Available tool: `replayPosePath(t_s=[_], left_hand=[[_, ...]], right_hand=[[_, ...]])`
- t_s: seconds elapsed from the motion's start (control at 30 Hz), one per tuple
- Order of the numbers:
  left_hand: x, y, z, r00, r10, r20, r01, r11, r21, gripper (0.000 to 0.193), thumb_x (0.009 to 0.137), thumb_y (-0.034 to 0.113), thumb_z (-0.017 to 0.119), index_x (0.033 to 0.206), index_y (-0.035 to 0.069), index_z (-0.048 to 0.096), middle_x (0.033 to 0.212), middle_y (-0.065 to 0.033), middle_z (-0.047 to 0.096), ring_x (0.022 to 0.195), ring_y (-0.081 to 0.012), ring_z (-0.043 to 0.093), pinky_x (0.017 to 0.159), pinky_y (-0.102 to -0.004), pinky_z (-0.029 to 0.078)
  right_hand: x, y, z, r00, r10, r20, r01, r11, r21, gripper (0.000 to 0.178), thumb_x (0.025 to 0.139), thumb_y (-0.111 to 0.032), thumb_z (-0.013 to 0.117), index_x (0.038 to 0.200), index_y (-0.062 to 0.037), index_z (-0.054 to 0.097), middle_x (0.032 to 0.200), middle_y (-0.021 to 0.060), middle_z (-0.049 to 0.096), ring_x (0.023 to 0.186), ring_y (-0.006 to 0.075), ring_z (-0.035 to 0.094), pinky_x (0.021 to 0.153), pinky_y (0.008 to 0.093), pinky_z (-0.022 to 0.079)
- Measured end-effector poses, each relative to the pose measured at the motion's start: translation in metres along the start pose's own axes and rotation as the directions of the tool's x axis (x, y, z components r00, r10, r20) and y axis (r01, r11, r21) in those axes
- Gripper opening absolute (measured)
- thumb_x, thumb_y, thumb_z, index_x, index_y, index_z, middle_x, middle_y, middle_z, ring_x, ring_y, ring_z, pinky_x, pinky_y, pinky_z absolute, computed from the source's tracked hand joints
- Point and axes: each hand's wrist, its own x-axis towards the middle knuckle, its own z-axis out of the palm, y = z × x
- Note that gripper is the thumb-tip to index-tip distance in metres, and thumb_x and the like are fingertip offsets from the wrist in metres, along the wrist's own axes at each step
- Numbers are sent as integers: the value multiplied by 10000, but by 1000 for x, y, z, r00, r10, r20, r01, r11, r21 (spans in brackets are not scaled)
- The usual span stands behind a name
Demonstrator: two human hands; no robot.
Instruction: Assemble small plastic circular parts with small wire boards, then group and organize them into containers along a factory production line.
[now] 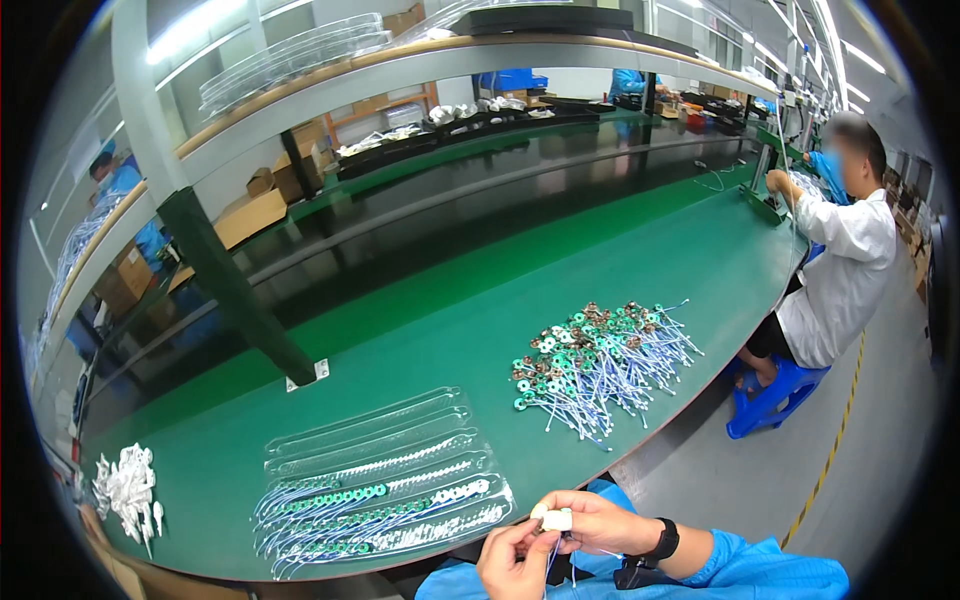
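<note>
Near the table's front edge my two hands meet. Thumb and fingers of my right hand (608, 524), which has a black watch at the wrist, pinch a small white piece (557, 520). My left hand (508, 563) is closed in a pinch just below and left of it, on a thin-wired part whose thin wires (551, 566) hang down between the hands; its head is mostly hidden by the fingers. To the left of my hands lies a clear plastic tray (365, 405) with long grooves. Its nearer grooves hold rows of green round parts (345, 495) with blue-white wires and white pieces.
A heap of green and copper-coloured round parts with wires (605, 365) lies right of centre. White pieces (128, 488) are piled at the far left. A dark post (235, 290) rises behind the tray. On the right a co-worker (840, 240) sits on a blue stool (775, 405).
</note>
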Motion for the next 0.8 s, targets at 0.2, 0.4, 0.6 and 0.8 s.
replayPosePath(t_s=[0.2,0.4,0.6,0.8], left_hand=[[21,-1,-14,883,407,233,-458,855,243,381,863,149,698,1210,33,592,883,-82,610,667,-186,594,586,-297,489],[39,17,-81,988,121,94,-136,976,169,176,932,128,598,1057,21,662,794,-87,641,673,-133,611,582,-267,477],[84,35,-163,959,249,131,-266,645,716,184,871,172,639,975,22,654,848,-132,622,850,-316,561,793,-401,445],[79,21,-164,918,207,339,-397,465,791,238,776,155,723,976,49,647,950,-110,573,948,-312,507,832,-402,435]], right_hand=[[2,-15,-4,999,20,41,-19,999,-37,208,963,-204,569,1107,-55,573,914,26,587,705,58,501,538,191,372],[20,-113,12,895,-412,-170,88,538,-839,146,845,-158,684,914,-40,633,736,-4,620,606,59,572,528,222,470],[52,-195,-21,778,-611,-145,-164,26,-986,225,757,-175,702,821,26,621,671,105,614,620,185,598,592,341,478],[82,-180,-32,642,-765,46,-263,-277,-924,151,778,-136,647,791,2,588,763,206,624,738,366,615,692,435,491]])
